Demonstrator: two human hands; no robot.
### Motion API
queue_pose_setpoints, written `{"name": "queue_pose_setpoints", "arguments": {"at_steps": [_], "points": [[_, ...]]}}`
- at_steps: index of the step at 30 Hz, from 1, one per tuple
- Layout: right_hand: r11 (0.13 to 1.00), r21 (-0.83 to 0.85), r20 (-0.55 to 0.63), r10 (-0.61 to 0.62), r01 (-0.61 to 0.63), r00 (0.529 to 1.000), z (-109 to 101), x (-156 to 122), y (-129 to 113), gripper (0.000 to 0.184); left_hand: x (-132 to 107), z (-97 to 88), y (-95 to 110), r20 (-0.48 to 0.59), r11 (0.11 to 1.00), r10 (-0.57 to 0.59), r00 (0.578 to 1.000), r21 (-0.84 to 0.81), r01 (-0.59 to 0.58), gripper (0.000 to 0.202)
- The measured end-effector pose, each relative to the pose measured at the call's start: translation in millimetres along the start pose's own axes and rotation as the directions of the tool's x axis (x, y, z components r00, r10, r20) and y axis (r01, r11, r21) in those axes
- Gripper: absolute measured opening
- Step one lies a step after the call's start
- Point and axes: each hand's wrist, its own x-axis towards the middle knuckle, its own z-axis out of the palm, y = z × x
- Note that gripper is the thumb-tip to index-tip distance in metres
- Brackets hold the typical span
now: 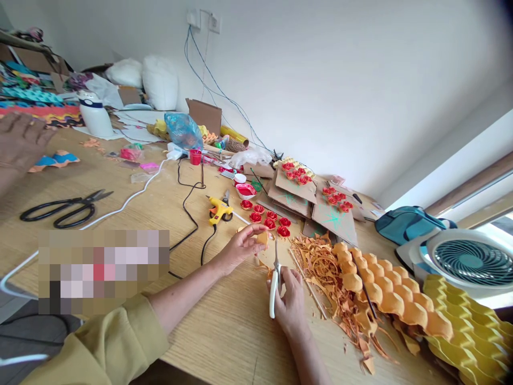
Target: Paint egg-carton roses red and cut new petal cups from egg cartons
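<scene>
Scissors with white handles (276, 264) sit in our right hand (290, 299), fingers closed round the grips, to the near right of the yellow glue gun (219, 211). The blades point away from us, perhaps to keep their tips in sight; we cannot tell how far apart they stand. Our left hand (242, 246), just nearer than the glue gun and right of it, pinches an orange carton piece (262, 239) beside the blade tips, seemingly to leave its rim within their reach. Well right of the glue gun, orange scraps (320, 267) lie heaped against an orange egg carton (385, 283). Beyond our fingertips, right of the glue gun, red flowers (271, 216) lie on the wood, likely spread so they do not stick together.

The table's (224, 331) front edge runs nearer to us than the glue gun, and the plain wood between gives our forearms room. The scraps crowd our right wrist on its outer side, while the flowers limit reaching forward. Far left of the glue gun, another person's hand (24, 141) extends over the table.
</scene>
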Motion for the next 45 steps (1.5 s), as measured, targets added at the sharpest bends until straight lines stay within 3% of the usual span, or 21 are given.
{"name": "queue_pose_setpoints", "arguments": {"at_steps": [11,24,32,40,45], "points": [[0.998,-0.060,0.048,0.016,-0.014,0.999,0.6,1.6,-1.2,0.011,1.9,2.3,-5.8,0.045,0.984,0.089,0.995,0.149,-0.095,0.047],[0.996,-0.089,0.010,-0.004,0.005,1.000,0.2,1.9,-2.6,0.015,-1.8,1.2,-5.3,0.034,0.974,0.076,0.997,0.211,-0.081,0.050],[0.996,-0.086,0.031,-0.001,0.003,1.000,-0.8,0.9,-3.1,0.021,-1.0,3.9,-3.5,0.044,0.981,0.091,0.995,0.169,-0.097,0.047],[0.998,0.036,-0.008,0.053,-0.053,0.999,2.1,-0.7,-0.3,0.033,0.8,1.8,-3.6,0.058,0.981,0.094,0.994,0.166,-0.102,0.047],[0.996,0.056,0.003,0.074,-0.074,0.997,4.2,0.1,-1.1,0.030,1.0,3.5,-1.7,0.044,0.988,0.088,0.995,0.121,-0.092,0.046]]}}
